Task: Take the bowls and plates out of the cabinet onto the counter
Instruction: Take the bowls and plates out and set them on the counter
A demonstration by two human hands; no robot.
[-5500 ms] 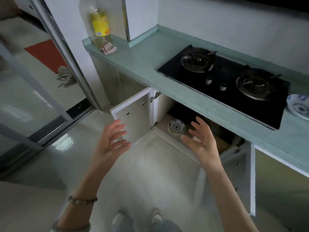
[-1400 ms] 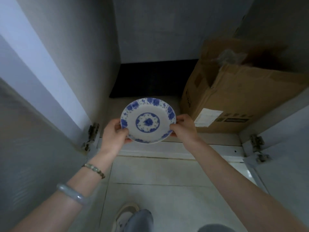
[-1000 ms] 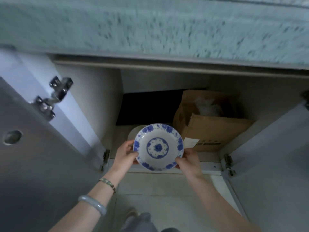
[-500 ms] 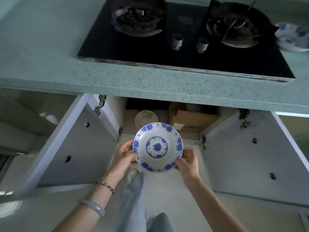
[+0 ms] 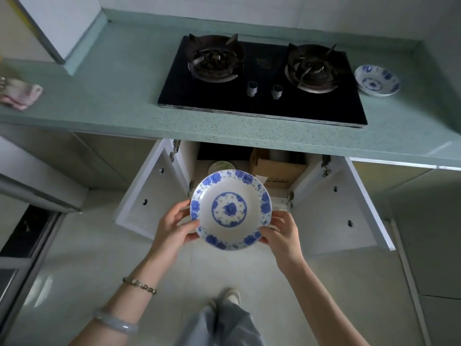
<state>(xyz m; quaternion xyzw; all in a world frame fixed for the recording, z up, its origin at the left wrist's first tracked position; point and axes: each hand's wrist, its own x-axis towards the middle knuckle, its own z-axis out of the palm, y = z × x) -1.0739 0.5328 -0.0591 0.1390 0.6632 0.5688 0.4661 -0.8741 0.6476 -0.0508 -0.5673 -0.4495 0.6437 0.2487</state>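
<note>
The task looks partly done. One blue-and-white ceramic bowl (image 5: pixel 376 80) already sits on the pale green speckled counter (image 5: pixel 119 96), at the far right, just beside the black glass gas hob (image 5: pixel 262 106).

A round white ceramic plate with a blue floral rim and centre (image 5: pixel 230 209) is out of the white cabinet with two open doors (image 5: pixel 149 193) but not yet set down. It is held level over the floor, near the person, in front of the cabinet opening and below the counter's edge. The left hand (image 5: pixel 172 227) grips its left rim with the thumb over the top. The right hand (image 5: pixel 282 236) grips the near right rim in the same way. Carrying this plate up to the counter is what is left of this step.

More is probably left inside. A pale round dish (image 5: pixel 220 167) shows on the cabinet floor, to the left of a brown cardboard box (image 5: pixel 277 171).

Much is hard to read. The held plate covers the near part of that dish, so I cannot tell whether it is a plate or a bowl, or one piece or a stack. The counter's overhang and deep shadow hide the far part of the cabinet. The box's contents do not show. The fingers of both hands are hidden under the plate. At the far left, a crumpled pink cloth (image 5: pixel 21 94) is cut off by the frame.
</note>
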